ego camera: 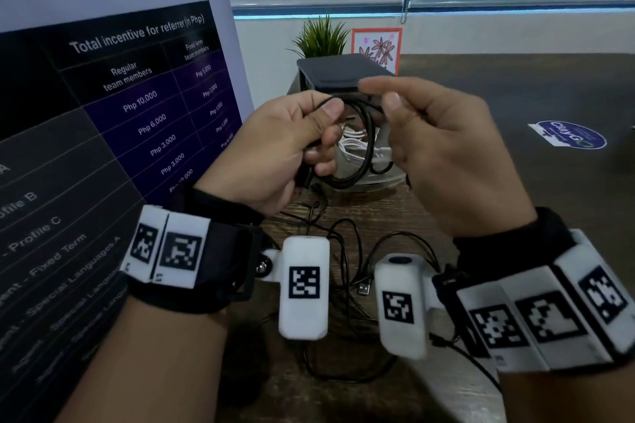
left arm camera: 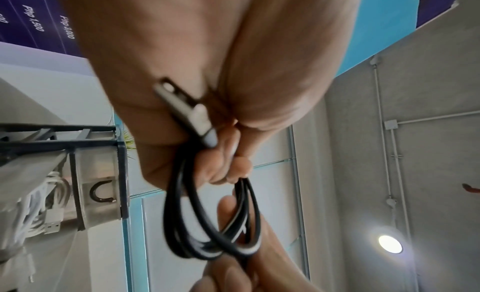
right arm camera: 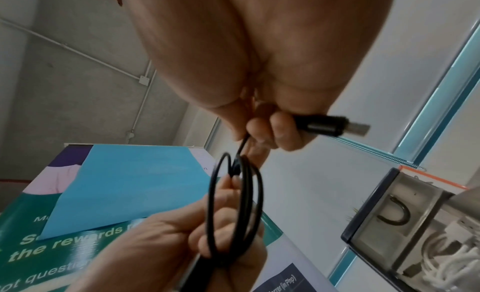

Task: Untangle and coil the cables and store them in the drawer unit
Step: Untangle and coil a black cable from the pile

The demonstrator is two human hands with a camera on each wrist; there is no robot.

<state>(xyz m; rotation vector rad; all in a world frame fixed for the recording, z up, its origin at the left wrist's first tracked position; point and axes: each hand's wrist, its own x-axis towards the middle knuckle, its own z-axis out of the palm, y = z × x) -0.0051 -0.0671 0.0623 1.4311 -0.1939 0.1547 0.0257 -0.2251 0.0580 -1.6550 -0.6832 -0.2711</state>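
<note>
My left hand (ego camera: 302, 137) grips a coiled black cable (ego camera: 357, 148) in front of the drawer unit (ego camera: 340, 74). One plug of that cable (left arm camera: 187, 109) lies across the left palm, and the loops (left arm camera: 215, 220) hang below the fingers. My right hand (ego camera: 405, 120) pinches the cable's other end, and its USB plug (right arm camera: 335, 126) sticks out past the curled fingers. In the right wrist view the coil (right arm camera: 236, 206) sits in the left hand (right arm camera: 197, 241). More black cables (ego camera: 347, 285) lie tangled on the wooden table (ego camera: 385, 213) below my wrists. An open clear drawer holds white cables (ego camera: 354, 144).
A banner with a price table (ego camera: 113, 106) stands close on the left. A small potted plant (ego camera: 321, 38) and a framed flower picture (ego camera: 378, 48) sit behind the drawer unit. A round sticker (ego camera: 570, 139) lies on the table at the right.
</note>
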